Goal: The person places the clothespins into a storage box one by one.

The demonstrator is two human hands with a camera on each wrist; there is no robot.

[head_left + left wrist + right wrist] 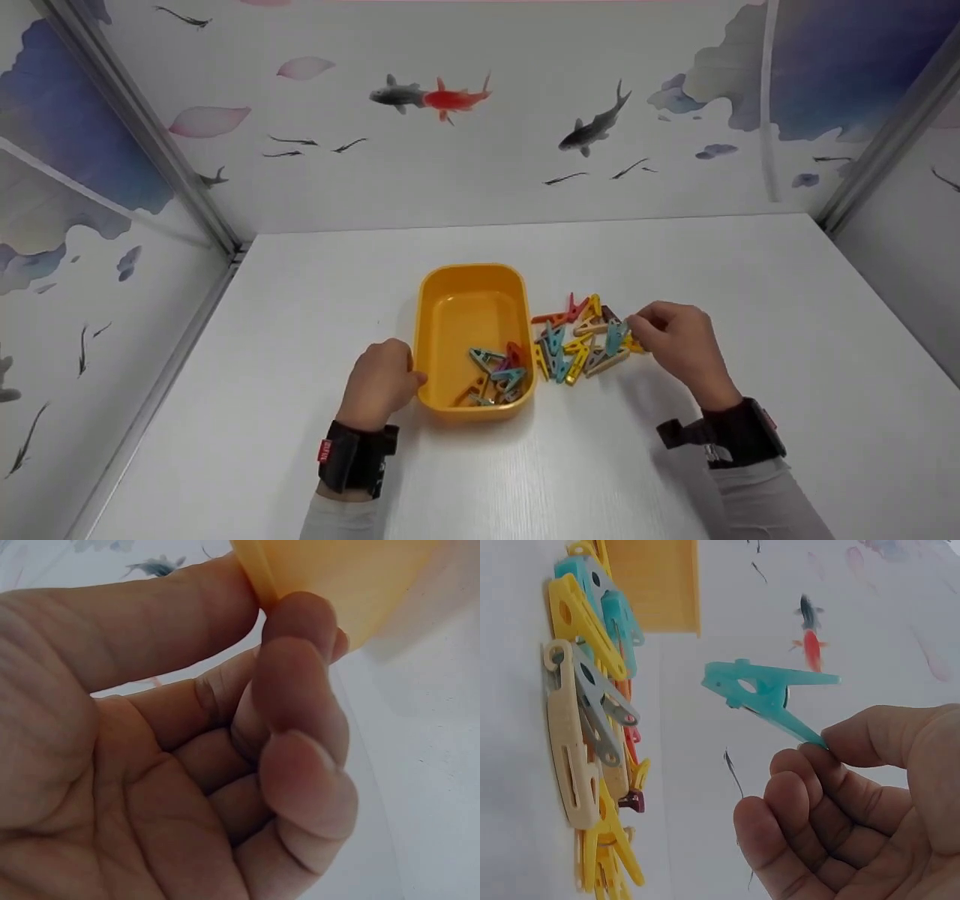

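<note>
Two hands at work: the right hand (870, 802) pinches a teal clothespin (769, 694) by its tip above the pile of clothespins (585, 341) on the bench (675, 262), while left-hand fingers (296, 637) grip the yellow tub (472, 337) rim

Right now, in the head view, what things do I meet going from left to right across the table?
Left hand → yellow tub holding some clothespins → pile of clothespins → right hand.

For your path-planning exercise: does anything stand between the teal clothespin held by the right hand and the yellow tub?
Yes: the pile of clothespins lies on the table between the teal clothespin in the right hand and the yellow tub. Above the pile nothing shows.
</note>
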